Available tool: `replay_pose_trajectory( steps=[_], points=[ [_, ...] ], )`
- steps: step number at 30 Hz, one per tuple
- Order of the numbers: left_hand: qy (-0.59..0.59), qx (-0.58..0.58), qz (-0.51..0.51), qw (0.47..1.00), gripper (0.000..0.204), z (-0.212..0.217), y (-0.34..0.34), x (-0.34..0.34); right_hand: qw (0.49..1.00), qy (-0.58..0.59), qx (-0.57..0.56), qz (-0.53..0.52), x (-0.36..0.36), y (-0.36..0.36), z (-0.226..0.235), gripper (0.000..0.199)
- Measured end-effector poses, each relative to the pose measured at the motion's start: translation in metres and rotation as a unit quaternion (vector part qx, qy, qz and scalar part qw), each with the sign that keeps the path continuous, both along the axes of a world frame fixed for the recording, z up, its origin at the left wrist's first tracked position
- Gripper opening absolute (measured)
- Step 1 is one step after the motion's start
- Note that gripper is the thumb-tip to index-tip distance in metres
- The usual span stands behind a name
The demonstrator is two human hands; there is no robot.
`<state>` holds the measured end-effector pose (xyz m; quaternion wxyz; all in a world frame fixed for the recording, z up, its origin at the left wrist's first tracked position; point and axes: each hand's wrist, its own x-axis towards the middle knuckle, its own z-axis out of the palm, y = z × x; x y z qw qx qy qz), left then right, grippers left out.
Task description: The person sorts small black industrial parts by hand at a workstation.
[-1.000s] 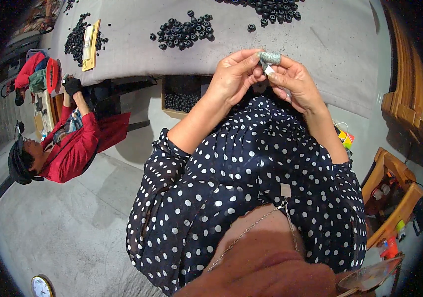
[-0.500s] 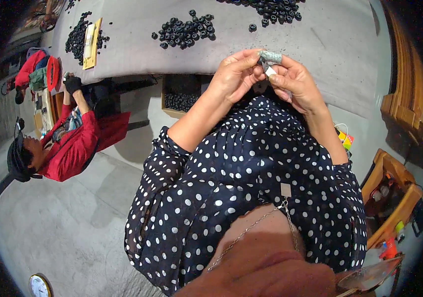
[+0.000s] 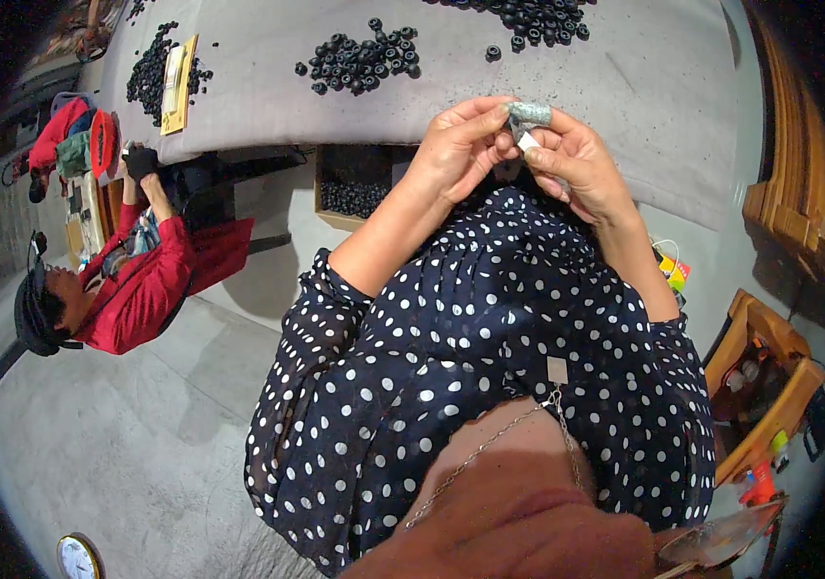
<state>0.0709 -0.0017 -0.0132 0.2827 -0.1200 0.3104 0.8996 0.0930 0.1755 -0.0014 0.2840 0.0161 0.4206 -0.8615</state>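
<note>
My left hand (image 3: 467,135) and my right hand (image 3: 572,159) meet at the near edge of the cloth-covered table. The left thumb and fingers are pinched together; whatever is between them is too small and covered to name. Between the right thumb and fingers sits a small white-and-grey piece (image 3: 528,141), its far end close to the left fingertips. A speckled grey-green wrap (image 3: 530,115) covers the right index finger. Beyond the hands, on the cloth, lies a pile of small black ring-shaped parts (image 3: 362,60).
More black parts (image 3: 533,19) are heaped at the far edge, and a smaller heap (image 3: 150,77) lies beside a yellow strip (image 3: 179,87). Below the table is a box (image 3: 340,220) of black bits. A person in red (image 3: 137,289) sits at left. A wooden chair (image 3: 765,386) stands at right.
Both hands stay in nearly the same place, with only a slight shift of the fingers around the small piece. At left, the person's hands moved slightly.
</note>
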Motion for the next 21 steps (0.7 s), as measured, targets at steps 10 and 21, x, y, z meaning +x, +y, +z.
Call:
replay_pose_trajectory(
  steps=[10, 21],
  points=[
    [0.009, -0.012, -0.001, 1.0, 0.021, -0.002, 0.0, 0.002, 1.0, -0.004, -0.006, -0.007, 0.0, -0.002, -0.002, 0.037],
    [0.306, -0.469, 0.063, 0.826, 0.014, 0.008, -0.034, -0.024, 0.997, -0.025, -0.029, -0.071, -0.003, 0.005, -0.011, 0.026]
  ],
)
